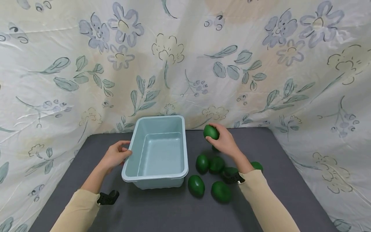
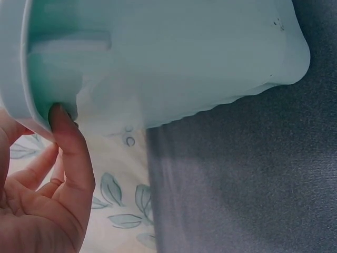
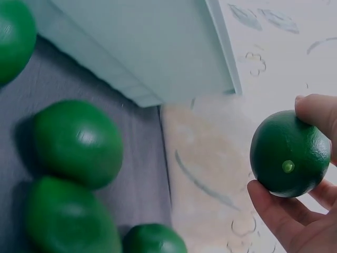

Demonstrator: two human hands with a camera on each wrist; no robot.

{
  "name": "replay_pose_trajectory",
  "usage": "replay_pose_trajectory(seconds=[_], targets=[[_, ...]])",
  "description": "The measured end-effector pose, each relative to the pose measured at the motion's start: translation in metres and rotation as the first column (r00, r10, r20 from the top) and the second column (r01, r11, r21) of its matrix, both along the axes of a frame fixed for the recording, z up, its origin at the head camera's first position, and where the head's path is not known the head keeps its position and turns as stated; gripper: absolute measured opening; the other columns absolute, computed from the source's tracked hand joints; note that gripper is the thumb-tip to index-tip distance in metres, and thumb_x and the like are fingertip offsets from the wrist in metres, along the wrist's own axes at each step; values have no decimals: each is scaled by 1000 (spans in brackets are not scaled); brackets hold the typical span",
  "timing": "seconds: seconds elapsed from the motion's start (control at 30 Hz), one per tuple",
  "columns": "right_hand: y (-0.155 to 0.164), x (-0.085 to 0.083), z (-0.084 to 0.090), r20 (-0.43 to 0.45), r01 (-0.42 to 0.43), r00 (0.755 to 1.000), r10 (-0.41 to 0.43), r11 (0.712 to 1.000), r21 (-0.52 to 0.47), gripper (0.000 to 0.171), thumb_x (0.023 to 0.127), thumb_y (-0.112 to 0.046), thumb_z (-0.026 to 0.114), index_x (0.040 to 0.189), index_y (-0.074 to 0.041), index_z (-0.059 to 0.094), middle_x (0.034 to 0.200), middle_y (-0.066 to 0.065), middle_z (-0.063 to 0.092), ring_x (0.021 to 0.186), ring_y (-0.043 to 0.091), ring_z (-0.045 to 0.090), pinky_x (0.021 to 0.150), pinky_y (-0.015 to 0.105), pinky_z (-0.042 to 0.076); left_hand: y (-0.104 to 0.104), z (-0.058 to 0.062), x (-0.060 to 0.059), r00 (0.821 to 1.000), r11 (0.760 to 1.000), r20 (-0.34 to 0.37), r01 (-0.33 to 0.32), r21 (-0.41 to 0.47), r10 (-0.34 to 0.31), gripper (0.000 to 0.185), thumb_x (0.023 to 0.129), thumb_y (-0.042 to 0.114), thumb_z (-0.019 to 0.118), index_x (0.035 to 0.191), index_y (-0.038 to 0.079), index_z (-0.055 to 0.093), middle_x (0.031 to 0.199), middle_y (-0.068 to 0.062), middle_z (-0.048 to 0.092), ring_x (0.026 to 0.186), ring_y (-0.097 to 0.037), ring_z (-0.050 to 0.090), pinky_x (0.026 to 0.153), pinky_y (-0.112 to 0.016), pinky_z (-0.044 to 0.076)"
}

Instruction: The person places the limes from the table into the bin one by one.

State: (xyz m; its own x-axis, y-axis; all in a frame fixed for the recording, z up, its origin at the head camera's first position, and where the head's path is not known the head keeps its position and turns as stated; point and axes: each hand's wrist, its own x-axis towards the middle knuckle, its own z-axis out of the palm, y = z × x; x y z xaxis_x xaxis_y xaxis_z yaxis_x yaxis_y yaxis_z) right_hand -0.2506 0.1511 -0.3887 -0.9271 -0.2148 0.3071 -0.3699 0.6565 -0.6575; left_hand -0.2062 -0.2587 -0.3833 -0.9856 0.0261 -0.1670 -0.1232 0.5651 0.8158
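Observation:
A light blue plastic bin point(image 1: 162, 151) stands on the table, its inside bare in the head view. My left hand point(image 1: 116, 155) grips the bin's left rim, with a finger curled under the lip point(image 2: 39, 113) in the left wrist view. My right hand point(image 1: 224, 140) holds a dark green lime point(image 1: 211, 132) raised above the table, to the right of the bin. A pale stem spot shows on that lime point(image 3: 289, 153) in the right wrist view. Several more limes point(image 1: 196, 186) lie below and around the right hand, some partly hidden by the wrist.
The dark grey table point(image 1: 150, 212) ends at a floral curtain point(image 1: 185, 64) behind the bin. One lime point(image 1: 256, 166) lies right of my right forearm. Black wrist bands point(image 1: 108, 197) sit on both arms over beige sleeves.

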Motion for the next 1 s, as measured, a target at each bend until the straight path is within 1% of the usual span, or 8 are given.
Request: replay_pose_trajectory(seconds=[0.27, 0.47, 0.8, 1.0], targets=[[-23, -7, 10, -19, -54, 998, 53, 998, -16, 57, 84, -25, 66, 135, -12, 44, 130, 13, 49, 105, 29, 53, 77, 42, 48, -1, 0, 0, 1000, 1000, 1, -2, 5, 2, 56, 88, 13, 54, 138, 0, 32, 100, -19, 58, 73, -17, 62, 63, -38, 54], [-42, -10, 17, -44, -93, 995, 92, 995, -34, 58, 83, -22, 67, 134, -7, 44, 128, 14, 50, 107, 29, 53, 79, 42, 48, -1, 0, 0, 1000, 1000, -2, -3, 13, 3, 55, 88, 12, 54, 137, 0, 33, 100, -19, 57, 74, -17, 62, 63, -37, 55], [-70, -11, 25, -1, -125, 992, 125, 991, -38, 57, 84, -26, 66, 134, -12, 44, 131, 10, 48, 107, 24, 52, 81, 39, 48, -1, -3, 0, 1000, 1000, 15, -14, 22, 14, 55, 88, 12, 54, 138, 1, 33, 100, -19, 59, 74, -17, 62, 61, -36, 55], [-85, -12, 29, -10, -169, 986, 169, 985, -40, 57, 84, -26, 66, 135, -12, 44, 131, 9, 48, 109, 23, 51, 82, 39, 48, -1, -2, 1, 1000, 1000, 13, -13, 21, 12, 55, 88, 13, 54, 137, 1, 33, 100, -19, 59, 73, -17, 63, 62, -37, 55]])
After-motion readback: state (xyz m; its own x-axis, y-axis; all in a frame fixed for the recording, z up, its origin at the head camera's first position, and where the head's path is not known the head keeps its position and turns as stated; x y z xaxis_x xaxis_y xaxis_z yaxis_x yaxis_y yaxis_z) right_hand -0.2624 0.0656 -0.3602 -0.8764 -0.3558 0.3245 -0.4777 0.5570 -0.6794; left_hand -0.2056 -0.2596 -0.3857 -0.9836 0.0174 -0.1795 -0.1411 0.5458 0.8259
